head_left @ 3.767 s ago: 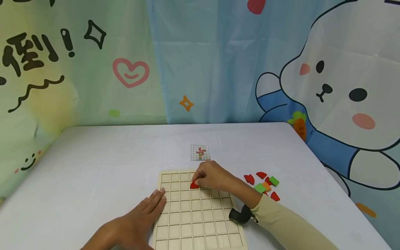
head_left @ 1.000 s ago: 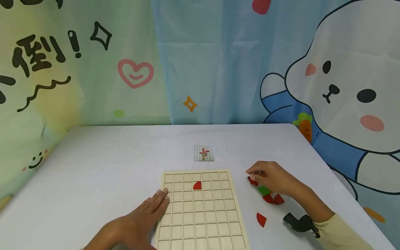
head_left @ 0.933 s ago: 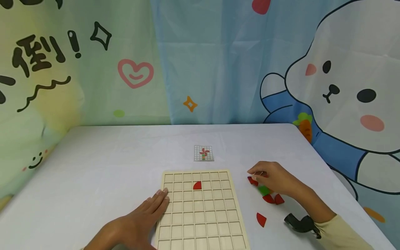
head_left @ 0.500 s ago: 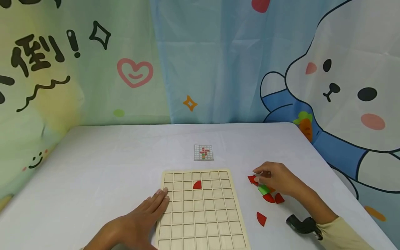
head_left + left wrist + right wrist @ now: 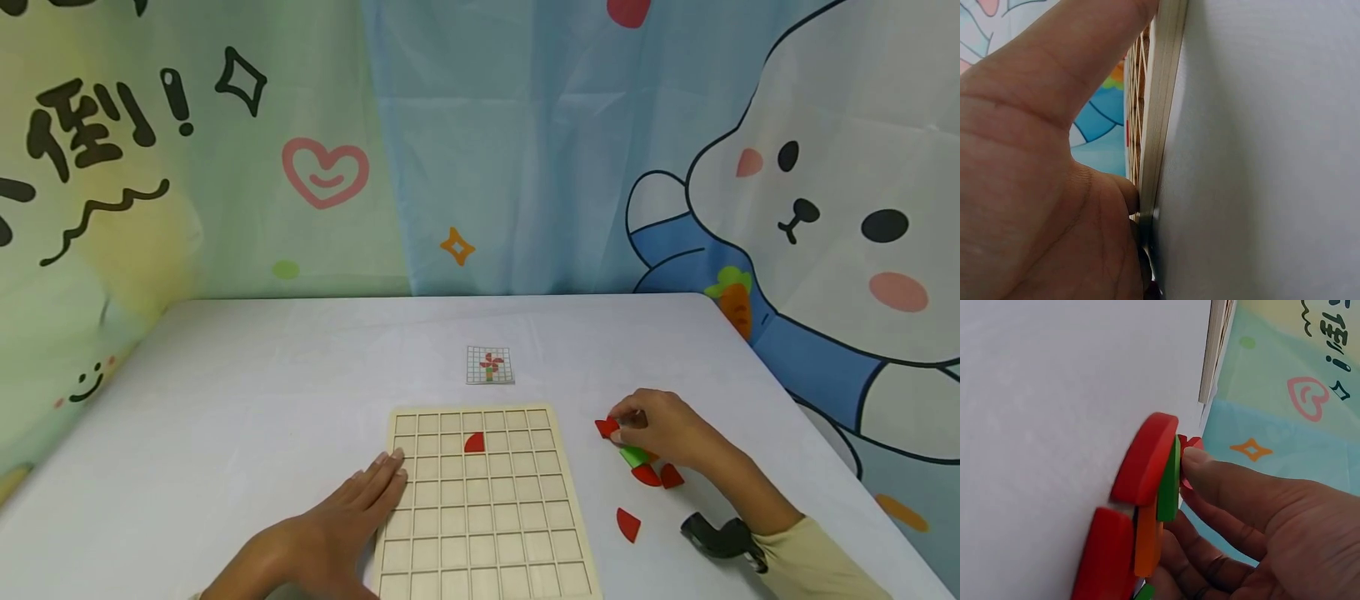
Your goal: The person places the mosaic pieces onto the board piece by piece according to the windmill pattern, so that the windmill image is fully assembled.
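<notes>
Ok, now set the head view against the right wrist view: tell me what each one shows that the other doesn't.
Only the head view: the left hand, the picture card, the red piece set on the board and the black device at the right wrist.

Only the right wrist view: a second green piece, cut off at the lower edge.

Both: the right hand at the loose red pieces, one green piece, the orange piece, the white table, the printed backdrop, and the board, though only its edge in the wrist view.
</notes>
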{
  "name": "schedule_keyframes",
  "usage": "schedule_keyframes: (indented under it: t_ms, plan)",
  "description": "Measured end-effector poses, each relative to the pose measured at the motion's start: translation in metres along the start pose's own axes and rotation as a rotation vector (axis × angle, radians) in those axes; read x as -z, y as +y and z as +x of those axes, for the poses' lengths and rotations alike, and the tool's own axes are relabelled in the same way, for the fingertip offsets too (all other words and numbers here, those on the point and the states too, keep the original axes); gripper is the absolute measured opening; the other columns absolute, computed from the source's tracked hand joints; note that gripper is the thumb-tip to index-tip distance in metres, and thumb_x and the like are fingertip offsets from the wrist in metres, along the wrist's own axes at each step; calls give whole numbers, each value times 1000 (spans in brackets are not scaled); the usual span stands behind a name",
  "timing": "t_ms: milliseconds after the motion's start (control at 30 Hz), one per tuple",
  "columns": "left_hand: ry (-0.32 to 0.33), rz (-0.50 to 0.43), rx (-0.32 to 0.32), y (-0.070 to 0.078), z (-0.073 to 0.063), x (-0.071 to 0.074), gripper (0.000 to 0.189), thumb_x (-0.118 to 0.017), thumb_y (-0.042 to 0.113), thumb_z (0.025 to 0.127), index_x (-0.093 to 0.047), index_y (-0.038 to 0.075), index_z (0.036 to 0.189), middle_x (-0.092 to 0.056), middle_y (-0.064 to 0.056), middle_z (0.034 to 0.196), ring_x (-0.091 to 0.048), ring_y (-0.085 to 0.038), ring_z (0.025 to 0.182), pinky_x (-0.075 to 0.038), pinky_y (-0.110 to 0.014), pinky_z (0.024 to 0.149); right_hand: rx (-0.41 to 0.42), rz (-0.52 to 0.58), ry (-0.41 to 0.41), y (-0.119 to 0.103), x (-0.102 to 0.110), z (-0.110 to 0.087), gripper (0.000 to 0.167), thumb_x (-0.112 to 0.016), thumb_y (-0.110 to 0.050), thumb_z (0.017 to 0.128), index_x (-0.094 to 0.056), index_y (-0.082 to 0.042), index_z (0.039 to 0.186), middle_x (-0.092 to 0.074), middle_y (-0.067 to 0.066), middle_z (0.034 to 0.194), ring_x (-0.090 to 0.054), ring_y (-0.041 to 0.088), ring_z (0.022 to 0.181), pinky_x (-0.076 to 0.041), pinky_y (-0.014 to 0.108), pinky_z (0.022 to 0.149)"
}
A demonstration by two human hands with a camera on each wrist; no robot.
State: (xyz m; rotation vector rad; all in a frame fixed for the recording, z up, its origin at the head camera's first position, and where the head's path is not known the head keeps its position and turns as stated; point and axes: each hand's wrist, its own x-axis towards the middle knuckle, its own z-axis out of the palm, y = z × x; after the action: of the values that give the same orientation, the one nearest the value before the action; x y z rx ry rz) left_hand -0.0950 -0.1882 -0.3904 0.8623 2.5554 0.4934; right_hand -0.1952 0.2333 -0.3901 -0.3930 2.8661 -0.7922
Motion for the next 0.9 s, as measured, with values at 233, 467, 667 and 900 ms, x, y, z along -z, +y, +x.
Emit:
schedule_keyframes:
  t_ms: [233,467,667,900]
  plan:
    - [-6,8,3,0,0,0,134,-74,74,62,-10,1,155,7,-15,161,5,-32,147,-14,-57,113,-17,47,57,1,0,1,14,-76,-7,83,-67,-8,93,-64,3,85,-59,23,82,-56,31,68]
    - [-1,2,-1,-1,0,0,135,-73,76,62,-10,1,155,7,-15,161,5,-33,146,-14,-57,113,-11,80,201,1,5,1,10,-75,-2,83,-69,-8,89,-70,10,93,-65,31,88,-58,36,68]
    - [-6,12,1,-1,0,0,135,-73,76,63,-9,2,155,8,-14,161,5,-32,147,-14,-57,113,-10,109,191,0,4,2,9,-75,-3,83,-72,-9,90,-69,6,90,-65,31,90,-58,38,72]
    - [-10,4,20,-2,0,-1,135,-72,77,61,-9,3,156,8,-11,162,6,-29,147,-13,-55,114,-9,126,196,-4,1,4,9,-76,-2,82,-73,-10,86,-72,9,96,-66,31,92,-58,36,74]
